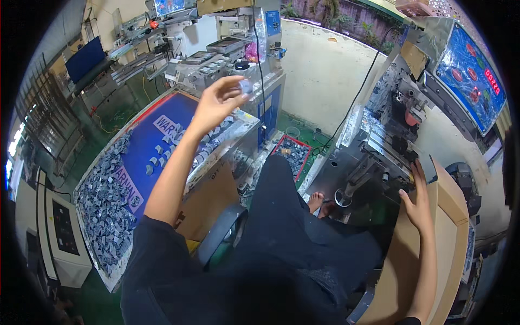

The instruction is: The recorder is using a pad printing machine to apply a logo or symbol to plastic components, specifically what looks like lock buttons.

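Note:
Raised over the far right corner of the blue-topped table, my left hand pinches a small pale grey piece between thumb and fingertips. Its exact shape is blurred. My right hand is at the right, above the near end of the machine's metal fixture. The fingers there are stretched forward with the thumb apart, and nothing shows in them. Their tips come close to a dark block on the fixture; whether they touch it I cannot tell. Many small grey curved pieces lie heaped along the table's left side.
An open cardboard box stands beside my right forearm. On the floor ahead, a red-rimmed crate holds more grey pieces. A machine with a blue control panel rises at the right. Another machine stands behind the table.

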`<action>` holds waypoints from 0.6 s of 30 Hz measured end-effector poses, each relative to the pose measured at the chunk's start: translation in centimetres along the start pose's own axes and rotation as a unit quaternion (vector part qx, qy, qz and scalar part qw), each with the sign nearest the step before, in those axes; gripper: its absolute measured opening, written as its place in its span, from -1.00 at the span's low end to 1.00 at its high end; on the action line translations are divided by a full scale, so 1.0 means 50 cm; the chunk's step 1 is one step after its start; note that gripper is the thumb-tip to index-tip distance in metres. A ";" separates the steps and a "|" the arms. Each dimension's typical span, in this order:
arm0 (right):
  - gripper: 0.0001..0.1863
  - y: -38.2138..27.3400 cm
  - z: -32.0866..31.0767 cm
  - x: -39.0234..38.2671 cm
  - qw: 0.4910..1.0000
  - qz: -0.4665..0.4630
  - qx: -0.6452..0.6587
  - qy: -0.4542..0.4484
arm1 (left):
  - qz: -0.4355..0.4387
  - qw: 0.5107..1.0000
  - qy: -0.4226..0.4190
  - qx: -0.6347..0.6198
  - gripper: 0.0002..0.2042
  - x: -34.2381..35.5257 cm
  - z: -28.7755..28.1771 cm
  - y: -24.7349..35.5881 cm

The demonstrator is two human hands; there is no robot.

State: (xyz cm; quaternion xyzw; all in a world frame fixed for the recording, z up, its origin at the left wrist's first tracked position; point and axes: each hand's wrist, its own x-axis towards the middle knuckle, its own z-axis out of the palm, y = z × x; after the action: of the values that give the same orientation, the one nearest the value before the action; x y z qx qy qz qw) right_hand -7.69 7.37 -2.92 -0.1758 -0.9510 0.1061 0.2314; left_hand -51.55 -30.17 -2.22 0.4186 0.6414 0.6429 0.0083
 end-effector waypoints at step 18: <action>-0.21 0.005 0.017 -0.007 1.000 0.011 -0.006 0.025 | -0.319 0.788 0.129 0.510 -0.41 -0.071 -0.372 -0.402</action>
State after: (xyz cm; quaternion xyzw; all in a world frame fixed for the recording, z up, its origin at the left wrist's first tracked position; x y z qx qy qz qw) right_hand -7.76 7.36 -3.85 -0.1902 -0.9435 0.0990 0.2526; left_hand -70.03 -43.79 -17.58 0.0466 0.9681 0.2311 -0.0849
